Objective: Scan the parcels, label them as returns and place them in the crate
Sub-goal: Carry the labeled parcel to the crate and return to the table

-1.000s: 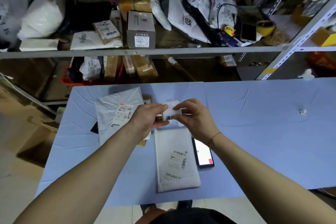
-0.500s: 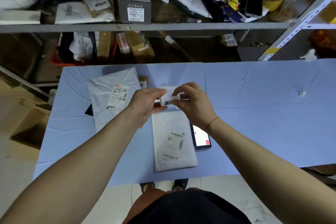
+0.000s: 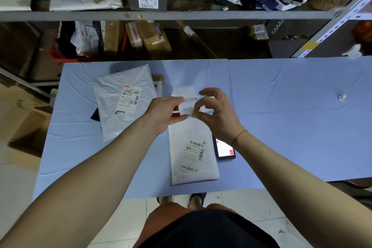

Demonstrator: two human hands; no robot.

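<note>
Above the blue table [image 3: 281, 127], my left hand [image 3: 164, 110] and my right hand [image 3: 214, 112] hold a strip of white return labels [image 3: 186, 100] between them. The left hand grips its left side and the right hand's fingertips pinch its right edge. Just below the hands lies a white padded parcel [image 3: 193, 155] with a barcode label facing up. A larger white poly-bag parcel [image 3: 124, 100] lies to the left, also label up. A phone [image 3: 223, 149] with a lit screen rests beside the padded parcel, on its right. A red crate [image 3: 60, 56] sits under the shelf at the back left.
A metal shelf [image 3: 181, 15] crowded with boxes and bags runs along the back. Cardboard boxes [image 3: 22, 115] stand on the floor to the left. A small crumpled scrap [image 3: 342, 97] lies on the table's right part. A brown parcel [image 3: 160, 82] pokes out behind the poly bag.
The printed side of the label strip has turned away, and now shows plain white. My right fingers have shifted along its edge. The camera has tilted further down.
</note>
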